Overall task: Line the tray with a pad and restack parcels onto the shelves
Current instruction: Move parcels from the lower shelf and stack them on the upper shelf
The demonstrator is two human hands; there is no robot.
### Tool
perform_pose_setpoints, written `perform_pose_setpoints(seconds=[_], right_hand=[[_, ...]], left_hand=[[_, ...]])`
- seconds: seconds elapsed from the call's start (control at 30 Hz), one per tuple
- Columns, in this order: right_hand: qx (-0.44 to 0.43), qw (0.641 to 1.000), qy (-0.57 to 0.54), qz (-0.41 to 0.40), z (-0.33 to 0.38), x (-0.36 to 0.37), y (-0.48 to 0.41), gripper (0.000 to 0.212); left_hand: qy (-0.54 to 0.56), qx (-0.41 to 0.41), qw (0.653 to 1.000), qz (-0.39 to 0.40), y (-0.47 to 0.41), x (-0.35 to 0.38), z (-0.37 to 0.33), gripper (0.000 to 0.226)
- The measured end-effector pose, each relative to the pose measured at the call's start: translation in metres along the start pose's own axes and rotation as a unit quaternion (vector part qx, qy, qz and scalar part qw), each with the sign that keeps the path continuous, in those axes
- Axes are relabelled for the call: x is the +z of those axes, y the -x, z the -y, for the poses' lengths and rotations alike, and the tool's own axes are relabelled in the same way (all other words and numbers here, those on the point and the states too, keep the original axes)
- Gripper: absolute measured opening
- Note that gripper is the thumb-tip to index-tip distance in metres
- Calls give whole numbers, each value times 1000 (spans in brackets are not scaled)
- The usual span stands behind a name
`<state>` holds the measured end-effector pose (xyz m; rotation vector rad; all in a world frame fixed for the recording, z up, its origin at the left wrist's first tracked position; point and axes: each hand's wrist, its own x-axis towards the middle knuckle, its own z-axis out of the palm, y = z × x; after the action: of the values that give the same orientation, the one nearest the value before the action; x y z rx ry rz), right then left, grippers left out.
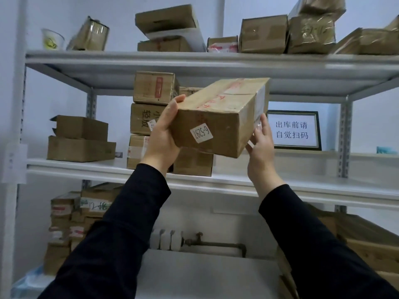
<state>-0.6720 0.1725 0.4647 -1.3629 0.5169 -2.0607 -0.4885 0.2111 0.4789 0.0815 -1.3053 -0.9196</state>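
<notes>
- Holding a long cardboard parcel up in front of a white metal shelving unit, a person in dark sleeves raises both arms. The parcel is tilted, its right end higher, in the air just above the middle shelf.
- The left hand grips the parcel's near left end, thumb hooked over the top edge and palm against the end face.
- The right hand presses fairly straight fingers against the parcel's lower right end, supporting it.
- A white sticker on the parcel's front face reads "6-5297", upside down.
- Behind the parcel, a stack of cardboard boxes stands on the middle shelf; two more boxes sit further left.
- A framed sign with Chinese characters stands on the same shelf, to the right.
- The top shelf carries many taped parcels and a paper cup at its left end.
- Below, at lower left, more labelled parcels are piled.
</notes>
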Motion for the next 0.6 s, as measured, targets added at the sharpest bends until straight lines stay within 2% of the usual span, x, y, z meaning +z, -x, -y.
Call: perform_pose_setpoints(seconds=[0.27,0.47,0.6], right_hand=[[-19,997,37,58,4,16,-43,43],[-65,994,52,75,-8,27,-84,46],[-144,976,145,74,-19,25,-104,77]], left_hand=[[-86,60,994,-7,-47,5,-13,25],[-127,80,989,-10,-89,8,-14,26],[-144,97,984,-31,-107,4,-10,27]])
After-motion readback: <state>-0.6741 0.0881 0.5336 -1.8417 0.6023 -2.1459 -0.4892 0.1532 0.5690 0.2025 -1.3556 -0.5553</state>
